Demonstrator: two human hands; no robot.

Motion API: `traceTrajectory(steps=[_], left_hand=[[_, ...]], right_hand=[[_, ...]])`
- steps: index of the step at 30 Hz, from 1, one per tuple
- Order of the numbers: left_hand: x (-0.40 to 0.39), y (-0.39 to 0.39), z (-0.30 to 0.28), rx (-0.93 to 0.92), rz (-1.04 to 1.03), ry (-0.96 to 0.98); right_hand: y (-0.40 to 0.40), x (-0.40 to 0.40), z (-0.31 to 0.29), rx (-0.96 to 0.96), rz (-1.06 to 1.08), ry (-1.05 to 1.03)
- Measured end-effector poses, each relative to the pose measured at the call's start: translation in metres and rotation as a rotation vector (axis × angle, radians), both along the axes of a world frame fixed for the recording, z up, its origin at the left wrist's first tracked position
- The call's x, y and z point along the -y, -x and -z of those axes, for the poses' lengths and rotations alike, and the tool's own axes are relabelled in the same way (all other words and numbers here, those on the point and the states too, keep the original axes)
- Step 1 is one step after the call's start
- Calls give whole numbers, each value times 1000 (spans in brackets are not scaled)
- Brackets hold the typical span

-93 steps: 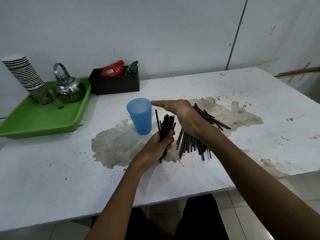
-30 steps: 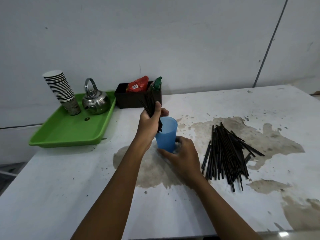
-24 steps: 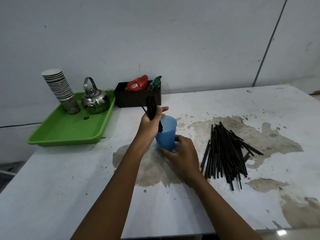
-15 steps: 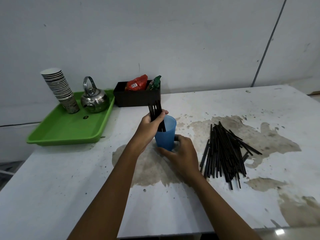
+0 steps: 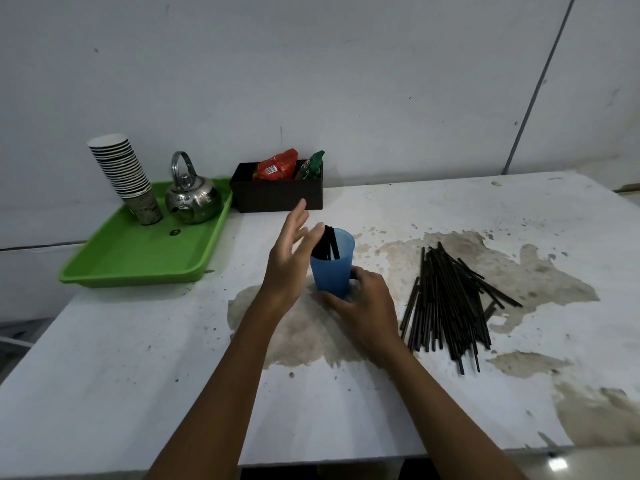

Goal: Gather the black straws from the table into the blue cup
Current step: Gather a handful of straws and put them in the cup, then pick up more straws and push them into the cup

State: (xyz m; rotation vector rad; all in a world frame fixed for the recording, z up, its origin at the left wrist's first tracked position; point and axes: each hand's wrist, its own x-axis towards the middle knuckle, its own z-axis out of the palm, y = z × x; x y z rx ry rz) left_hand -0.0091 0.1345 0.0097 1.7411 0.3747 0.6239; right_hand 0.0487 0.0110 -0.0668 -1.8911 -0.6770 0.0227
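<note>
The blue cup (image 5: pixel 334 271) stands upright near the middle of the stained white table (image 5: pixel 138 375). A bundle of black straws (image 5: pixel 328 243) stands inside it, leaning toward its left rim. My left hand (image 5: pixel 289 261) hovers just left of the cup with fingers spread, holding nothing. My right hand (image 5: pixel 363 306) wraps around the lower front of the cup. A loose pile of black straws (image 5: pixel 446 303) lies flat on the table to the right of the cup.
At the back left is a green tray (image 5: pixel 138 258) with a steel kettle (image 5: pixel 192 199) and a stack of paper cups (image 5: pixel 124 174). A black box (image 5: pixel 277 194) of snack packets stands against the wall behind the cup. The table's front edge is near me.
My left hand lowered its bundle of straws into the cup, let go and opened. My right hand has stayed on the cup.
</note>
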Motion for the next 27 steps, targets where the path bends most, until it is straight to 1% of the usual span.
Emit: traceTrajectory(steps=[4,6,7,9,12,15,17,19,21,22,25,27], left_hand=[[13,12,7,65,-122,-323],[21,15,5,122,-223,-482],[27,16,3,141,-271,-549],[39,16,-1,149,-328,-622],[62,14,-8,141,-297,-668],[86,9,-12,163,-174,-749],[105,3,-12,162,-95,-705],[122,-4,-10,129,-57,-584],[133,-15,-3,19,-56,-488],[134,-21,1,-57,-57,-471],[139,-40,11,-273,-43,-470],[141,-53,17,-364,-43,-497]], right_hand=[[-2,1,-2,-53,-53,-5],[-4,7,-3,-49,-34,1],[-5,12,-3,-42,-9,9],[-8,28,-4,13,24,33],[-14,58,-9,190,57,93],[-22,92,-17,343,143,149],[-28,117,-20,391,191,203],[-36,137,-19,428,220,264],[-41,153,-14,446,239,301],[-42,158,-11,449,248,303],[-45,171,-1,413,289,250],[-47,176,0,353,315,178]])
